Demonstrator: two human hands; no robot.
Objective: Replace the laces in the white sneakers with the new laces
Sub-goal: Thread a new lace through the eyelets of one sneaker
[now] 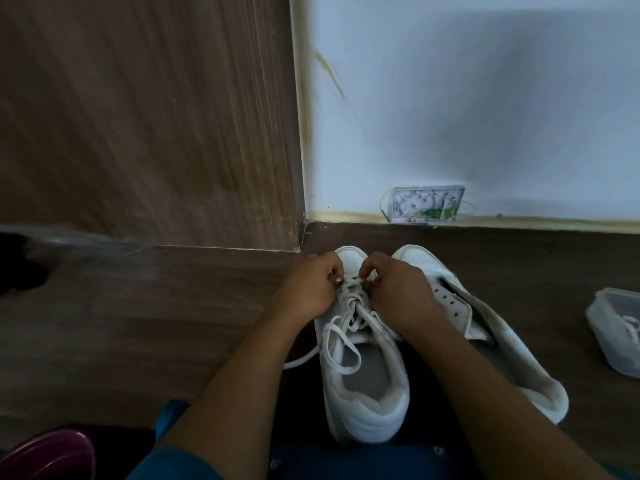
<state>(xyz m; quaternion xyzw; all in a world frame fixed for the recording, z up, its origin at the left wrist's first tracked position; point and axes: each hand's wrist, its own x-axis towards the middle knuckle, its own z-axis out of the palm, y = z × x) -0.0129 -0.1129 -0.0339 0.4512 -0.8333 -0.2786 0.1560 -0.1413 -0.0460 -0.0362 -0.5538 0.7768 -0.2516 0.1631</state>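
Note:
Two white sneakers stand on the dark floor, toes toward the wall. The left sneaker (363, 386) carries a white lace (341, 336), loose over its opening, with one end trailing left on the floor. My left hand (308, 289) and my right hand (398, 292) both pinch the lace at the lowest eyelets near the toe. The right sneaker (485, 320) has bare eyelets and its sides flop open. A clear plastic container (613, 327) at the right edge holds another white lace (632, 323).
A wood-grain cabinet panel (149, 116) rises at the left and a white wall (467, 98) at the back. A small open wiring box (426, 204) sits at the wall's base. A maroon object (48, 455) shows at the bottom left.

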